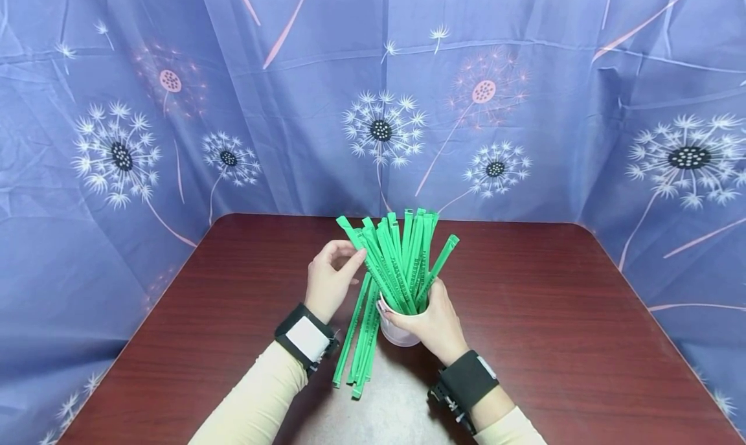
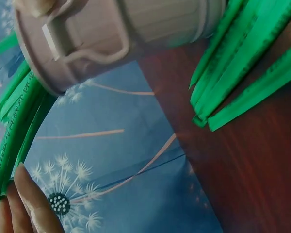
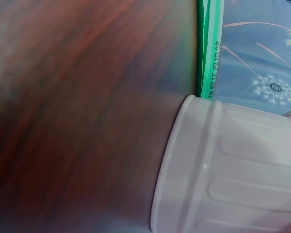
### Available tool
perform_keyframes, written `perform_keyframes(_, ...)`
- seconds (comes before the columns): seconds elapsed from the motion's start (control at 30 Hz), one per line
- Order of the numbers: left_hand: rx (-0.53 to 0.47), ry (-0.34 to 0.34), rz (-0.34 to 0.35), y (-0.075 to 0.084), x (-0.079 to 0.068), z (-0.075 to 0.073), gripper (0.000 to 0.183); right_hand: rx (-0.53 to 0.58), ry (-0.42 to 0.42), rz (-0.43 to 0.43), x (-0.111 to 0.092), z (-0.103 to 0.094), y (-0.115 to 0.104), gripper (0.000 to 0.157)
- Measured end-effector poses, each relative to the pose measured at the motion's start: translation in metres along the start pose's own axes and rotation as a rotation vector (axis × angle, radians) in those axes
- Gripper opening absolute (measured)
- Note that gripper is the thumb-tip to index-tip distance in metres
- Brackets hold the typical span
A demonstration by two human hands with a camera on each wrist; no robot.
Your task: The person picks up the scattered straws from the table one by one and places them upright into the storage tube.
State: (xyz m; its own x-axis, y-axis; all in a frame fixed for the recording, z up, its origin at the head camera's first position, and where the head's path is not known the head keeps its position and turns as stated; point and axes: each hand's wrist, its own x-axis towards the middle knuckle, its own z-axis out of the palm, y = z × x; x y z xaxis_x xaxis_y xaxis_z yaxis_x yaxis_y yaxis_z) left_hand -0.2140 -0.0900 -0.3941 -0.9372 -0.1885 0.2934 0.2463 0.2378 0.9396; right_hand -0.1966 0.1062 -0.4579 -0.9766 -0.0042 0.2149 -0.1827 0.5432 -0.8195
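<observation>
A pale ribbed cup [image 1: 401,337] stands on the table, packed with green wrapped straws [image 1: 402,257] that fan out above its rim. My right hand [image 1: 441,328] grips the cup near the rim from the right. On the other side, my left hand [image 1: 326,280] pinches a leftmost straw near its upper end, thumb against fingers. The left wrist view shows the cup's moulded loop handle [image 2: 121,53] and the fingertips [image 2: 36,199] at the straw ends. In the right wrist view the cup wall [image 3: 242,165] fills the lower right; the right hand is mostly outside that view.
Several more green straws [image 1: 362,348] lie on the table just left of the cup, under the left forearm's inner side. The dark red wooden table [image 1: 571,315] is bordered by a blue dandelion-patterned curtain [image 1: 303,127] at the back and sides.
</observation>
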Motion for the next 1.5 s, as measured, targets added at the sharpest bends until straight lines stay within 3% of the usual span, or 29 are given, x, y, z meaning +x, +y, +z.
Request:
perform_keyframes(0.4, 0.181, -0.078, -0.012, -0.008, -0.010, 0.008, 0.020, -0.005, 0.003, -0.011, 0.001, 0.001, -0.001, 0.093)
perform_keyframes(0.9, 0.259, -0.161, -0.043, -0.022, -0.017, 0.009, 0.029, 0.010, -0.010, 0.007, 0.000, 0.000, -0.002, 0.093)
perform_keyframes(1.23, 0.427, -0.176, -0.088, -0.044, -0.016, 0.002, 0.038, -0.003, -0.010, 0.011, 0.000, 0.000, -0.002, 0.095)
perform_keyframes(1.5, 0.618, -0.260, -0.093, -0.061, -0.014, 0.003, 0.036, -0.024, -0.007, 0.020, -0.001, 0.001, -0.001, 0.095)
